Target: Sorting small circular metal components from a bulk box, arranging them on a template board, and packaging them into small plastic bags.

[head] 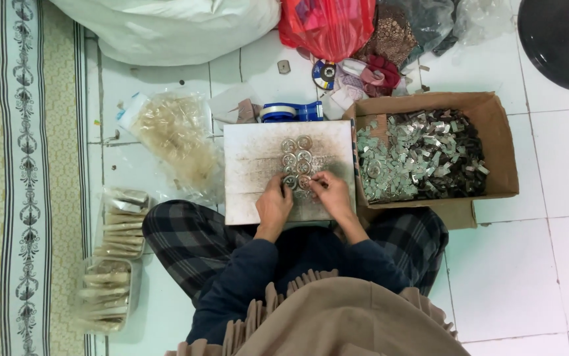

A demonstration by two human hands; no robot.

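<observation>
I'm looking straight down at a person sitting cross-legged on the tiled floor, with a pale worn board (258,171) resting across the lap. On it sits a cluster of small round metal rings (297,158), laid in short rows that run away from the body, so the cluster's long axis goes from the hands toward the board's far edge. The left hand (274,204) sits at the near end, fingertips pinched narrow on the nearest ring (291,180). The right hand (332,192) comes in from the other side, fingers curled tight around something small at the neighbouring ring (305,181); I can't tell what it grips. Both hands touch the near row, about equally close, and the remaining rings lie just beyond the fingertips. The rings lie flat, so being round they point no particular way. Just beside the board, on the right hand's side, stands a cardboard box (502,145) heaped with small metal pieces (423,155).
</observation>
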